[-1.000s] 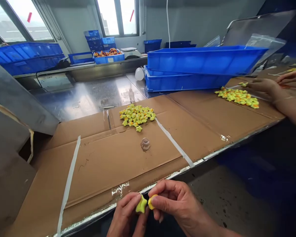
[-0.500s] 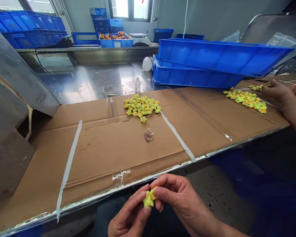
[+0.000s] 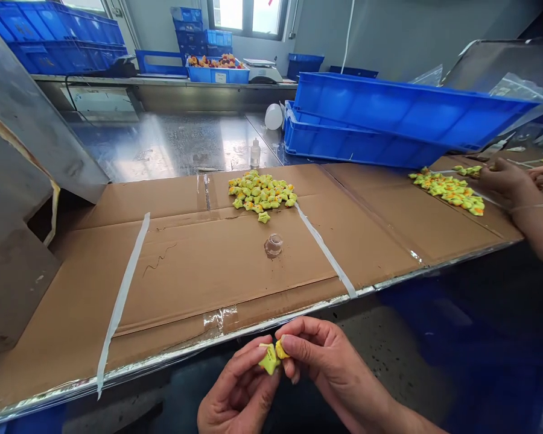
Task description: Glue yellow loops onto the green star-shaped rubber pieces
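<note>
Below the table's near edge, my left hand [image 3: 238, 392] pinches a small yellow-green star-shaped piece [image 3: 268, 360]. My right hand [image 3: 328, 367] pinches a small yellow piece [image 3: 281, 349] that is pressed against the star. Both hands are closed on these pieces. On the cardboard sheet [image 3: 185, 265] lies a pile of the same yellow-green stars [image 3: 260, 194], and a small clear round cap [image 3: 274, 245] sits in front of the pile.
A co-worker's hand [image 3: 509, 179] reaches a second pile of stars [image 3: 447, 187] at the right. Stacked blue trays [image 3: 389, 120] stand behind, with a small dropper bottle [image 3: 254, 153] on the steel table. A grey panel [image 3: 22, 157] leans at the left.
The two pieces, apart a second ago, are now pressed together between my fingertips. The view has tilted down slightly. The co-worker's hand has shifted by the far pile.
</note>
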Action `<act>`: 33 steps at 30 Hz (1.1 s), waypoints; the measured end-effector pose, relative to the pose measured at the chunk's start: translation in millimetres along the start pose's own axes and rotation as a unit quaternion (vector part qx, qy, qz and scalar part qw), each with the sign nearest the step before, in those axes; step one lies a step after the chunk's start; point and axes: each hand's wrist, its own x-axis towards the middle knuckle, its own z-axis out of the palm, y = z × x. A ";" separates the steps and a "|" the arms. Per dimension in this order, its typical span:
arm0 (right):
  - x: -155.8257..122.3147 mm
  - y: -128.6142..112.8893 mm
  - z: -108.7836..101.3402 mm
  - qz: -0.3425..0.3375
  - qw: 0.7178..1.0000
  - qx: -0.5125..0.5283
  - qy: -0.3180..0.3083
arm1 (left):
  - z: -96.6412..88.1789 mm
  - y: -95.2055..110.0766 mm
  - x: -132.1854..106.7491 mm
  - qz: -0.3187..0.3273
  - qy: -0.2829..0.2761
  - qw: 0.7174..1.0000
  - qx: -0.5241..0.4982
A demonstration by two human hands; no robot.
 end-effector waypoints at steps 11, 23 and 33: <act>-2.8 -6.1 1.1 -0.014 0.999 -0.038 -0.003 | -2.7 2.6 6.4 -0.124 -0.005 0.989 -0.080; -1.2 -10.4 3.8 -0.021 0.999 -0.039 0.006 | -2.6 0.4 6.6 -0.135 -0.017 0.985 -0.111; -1.9 -8.7 3.7 -0.035 0.998 -0.048 0.003 | -1.4 0.0 5.5 -0.114 -0.006 0.988 -0.106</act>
